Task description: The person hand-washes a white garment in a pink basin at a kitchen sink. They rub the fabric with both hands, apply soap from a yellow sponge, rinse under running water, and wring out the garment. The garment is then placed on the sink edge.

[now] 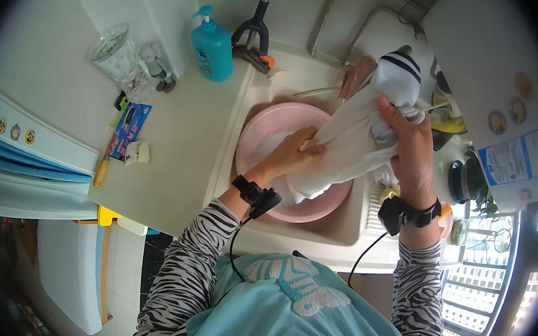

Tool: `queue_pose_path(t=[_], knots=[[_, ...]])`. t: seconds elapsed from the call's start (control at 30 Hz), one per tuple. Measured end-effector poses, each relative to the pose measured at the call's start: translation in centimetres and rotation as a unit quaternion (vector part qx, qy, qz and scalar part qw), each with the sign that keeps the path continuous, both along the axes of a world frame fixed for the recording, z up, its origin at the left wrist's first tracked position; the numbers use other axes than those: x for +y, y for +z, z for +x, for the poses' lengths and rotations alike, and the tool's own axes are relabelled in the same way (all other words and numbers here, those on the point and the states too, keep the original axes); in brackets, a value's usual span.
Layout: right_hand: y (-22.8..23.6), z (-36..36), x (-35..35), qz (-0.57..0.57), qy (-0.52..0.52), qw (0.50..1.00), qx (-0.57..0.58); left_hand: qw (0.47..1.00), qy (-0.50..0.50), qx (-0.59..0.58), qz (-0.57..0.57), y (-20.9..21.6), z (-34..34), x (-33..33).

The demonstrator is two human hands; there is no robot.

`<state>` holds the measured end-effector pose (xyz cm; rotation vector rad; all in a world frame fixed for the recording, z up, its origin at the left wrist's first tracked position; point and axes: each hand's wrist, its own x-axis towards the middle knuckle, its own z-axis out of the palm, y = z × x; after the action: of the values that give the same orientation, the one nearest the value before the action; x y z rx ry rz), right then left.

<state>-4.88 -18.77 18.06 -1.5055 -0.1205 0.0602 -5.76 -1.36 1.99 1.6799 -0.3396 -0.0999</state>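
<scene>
A wet-looking white garment (342, 136) with a black-striped band at its far end stretches between my two hands, above a pink basin (258, 118). My left hand (290, 154) is closed on the garment's near left part, low over the basin. Higher up on the right, my right hand (413, 147) grips the bunched end just below the striped band, its thumb on top of the cloth. Whitish water (265, 144) shows in the basin at the left. The hanging cloth hides much of the basin's right side.
The basin sits in a cream sink (327, 232) with a ridged washboard part (373, 213) at the right. On the left counter (181, 160) stand a teal pump bottle (212, 51), a glass vase (114, 56) and a grey figurine (157, 68). A flexible metal hose (327, 16) rises behind.
</scene>
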Motion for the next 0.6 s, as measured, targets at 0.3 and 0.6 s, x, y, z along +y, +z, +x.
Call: queue_pose_path(t=[0.3, 0.6], knots=[[-13.3, 4.2, -4.9, 0.039, 0.053, 0.979, 0.195, 0.972, 0.164, 0.143, -0.093, -8.7, 4.2, 5.9], [-22.1, 7.5, -9.7, 0.02, 0.08, 0.95, 0.302, 0.955, -0.186, 0.047, 0.226, -5.2, 5.4, 8.0]])
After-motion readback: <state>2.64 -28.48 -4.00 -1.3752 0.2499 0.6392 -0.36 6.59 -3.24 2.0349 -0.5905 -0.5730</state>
